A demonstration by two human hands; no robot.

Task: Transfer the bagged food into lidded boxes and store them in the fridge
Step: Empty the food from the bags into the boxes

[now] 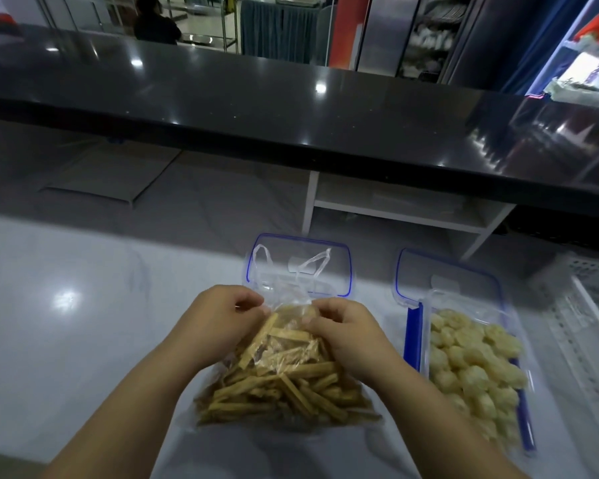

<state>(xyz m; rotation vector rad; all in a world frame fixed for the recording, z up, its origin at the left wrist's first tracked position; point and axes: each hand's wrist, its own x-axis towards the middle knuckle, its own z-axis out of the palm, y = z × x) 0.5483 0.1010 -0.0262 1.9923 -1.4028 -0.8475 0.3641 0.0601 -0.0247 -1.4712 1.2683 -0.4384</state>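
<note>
Head view: left hand (222, 316) and right hand (343, 328) both pinch the clear bag of tofu sticks (284, 378) at its neck; bag rests on white counter (83, 323) near its front edge.

A glossy white counter (83, 305) fills the lower frame. At lower centre a clear bag (284, 385) of tan sticks lies on it, with a blue-rimmed lid (336, 271) just behind. At lower right sits a box (414, 340) of pale lumps (blue clips along its sides), with a second lid (429, 271) behind it.

A clear bag (284, 382) of tan sticks lies on the white surface (83, 305), handles upright. Behind it lies a blue-rimmed lid (339, 257). To its right, an open box (474, 357) holds pale round pieces.
</note>
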